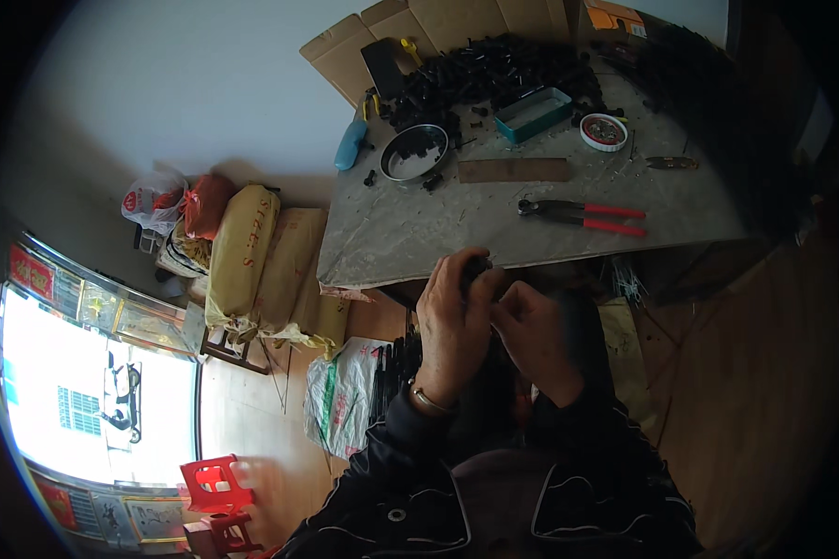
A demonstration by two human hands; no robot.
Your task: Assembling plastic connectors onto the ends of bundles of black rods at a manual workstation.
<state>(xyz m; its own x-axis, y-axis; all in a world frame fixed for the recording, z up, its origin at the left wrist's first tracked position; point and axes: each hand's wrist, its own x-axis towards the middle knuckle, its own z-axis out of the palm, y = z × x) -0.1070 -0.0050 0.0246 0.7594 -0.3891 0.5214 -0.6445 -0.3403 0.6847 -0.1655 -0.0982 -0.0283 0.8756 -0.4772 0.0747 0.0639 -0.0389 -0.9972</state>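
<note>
Just off the table's front edge, both hands are raised close together. My left hand (449,326) is curled around a small black part (476,267), mostly hidden by the fingers, so its kind is unclear. Against it, my right hand (538,343) has thumb and fingertips pinched together; whatever they hold is too small or hidden to make out. Beyond the hands, pincers (583,216) with red handles lie on the grey-topped table (391,238). A flat brown strip (513,170) lies behind them, beside a round metal bowl (415,154) with black pieces inside.
A heap of black parts (503,67) covers the table's back, before cardboard (340,56). Near it stand a green tray (534,115) and a white round dish (604,133) of small metal bits. Yellow sacks (242,252) lean left; red stools (216,484) stand on the floor.
</note>
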